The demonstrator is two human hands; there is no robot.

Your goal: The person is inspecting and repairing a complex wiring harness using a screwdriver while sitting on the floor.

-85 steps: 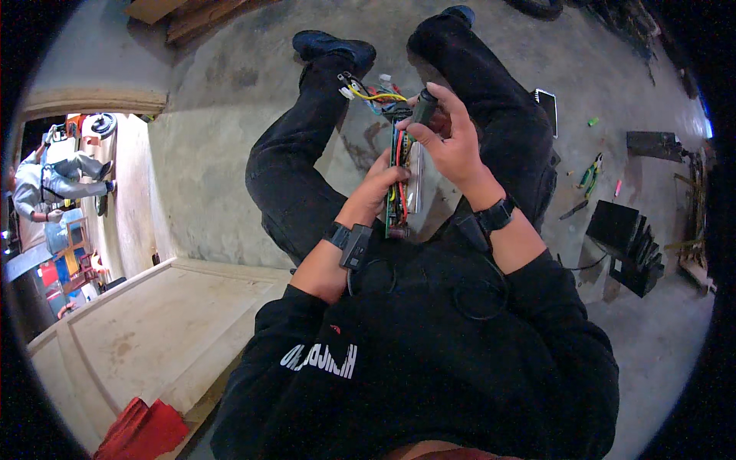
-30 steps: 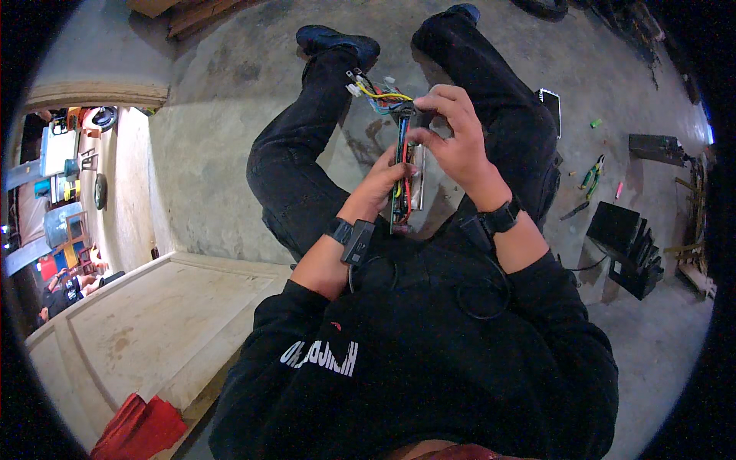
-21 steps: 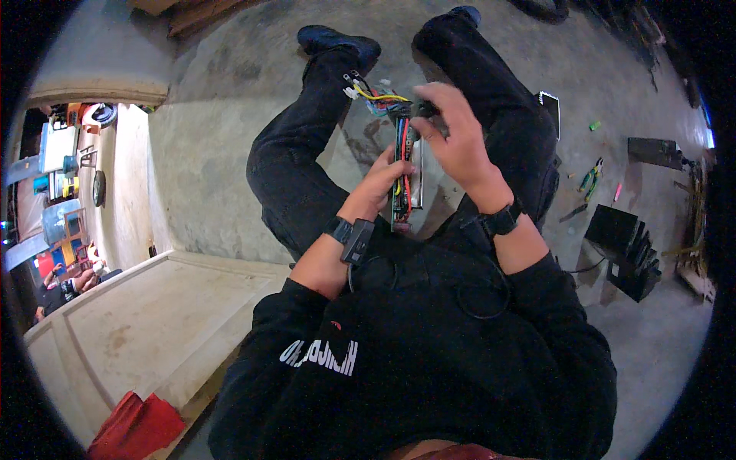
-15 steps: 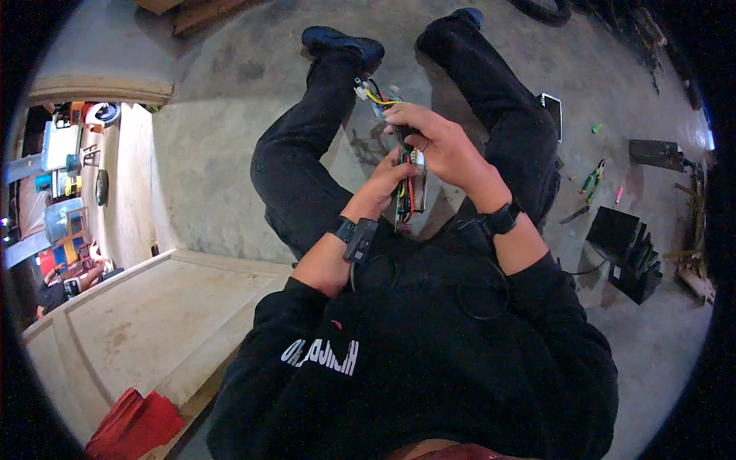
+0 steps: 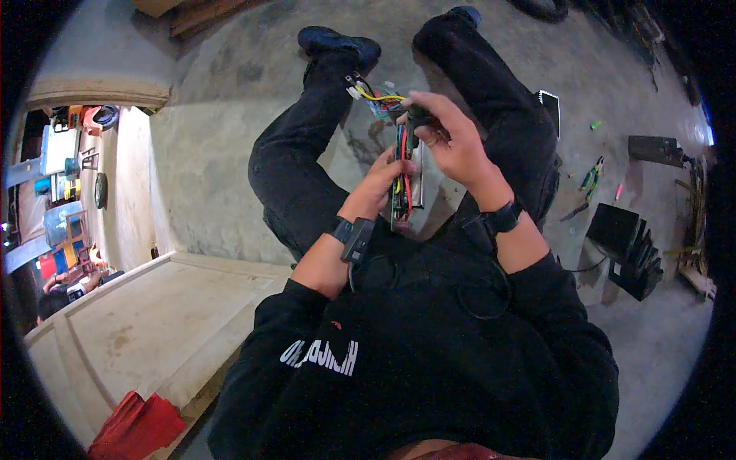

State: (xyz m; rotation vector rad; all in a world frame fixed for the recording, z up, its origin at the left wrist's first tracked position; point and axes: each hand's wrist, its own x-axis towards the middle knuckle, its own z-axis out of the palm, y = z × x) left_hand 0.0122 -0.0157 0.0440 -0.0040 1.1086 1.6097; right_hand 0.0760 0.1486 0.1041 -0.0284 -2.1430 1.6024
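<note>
Between my legs is a long, narrow electronic unit (image 5: 418, 185) with a silvery side, its open face showing red, yellow and green wires. My left hand (image 5: 374, 182) is closed on its left side, the thumb across the wires. At the far end, my right hand (image 5: 454, 142) pinches a dark piece (image 5: 415, 116), whose exact kind I cannot make out. Beyond my fingers, a bundle of loose wires (image 5: 376, 95) with pale connectors sticks out to the far left. The right fingers partly hide where these wires enter the unit.
On the floor to the right lie green-handled pliers (image 5: 592, 181), a pink stick (image 5: 619, 192), a small green piece (image 5: 595, 125) and black panels (image 5: 616, 228). A pale wooden frame (image 5: 207, 264) stands at left with a red cloth (image 5: 138, 425). Through the opening, another person (image 5: 57, 295) is visible.
My right hand has shifted slightly toward the far side with the dark piece. More of the red wires shows in the unit, and the loose bundle has swung slightly left.
</note>
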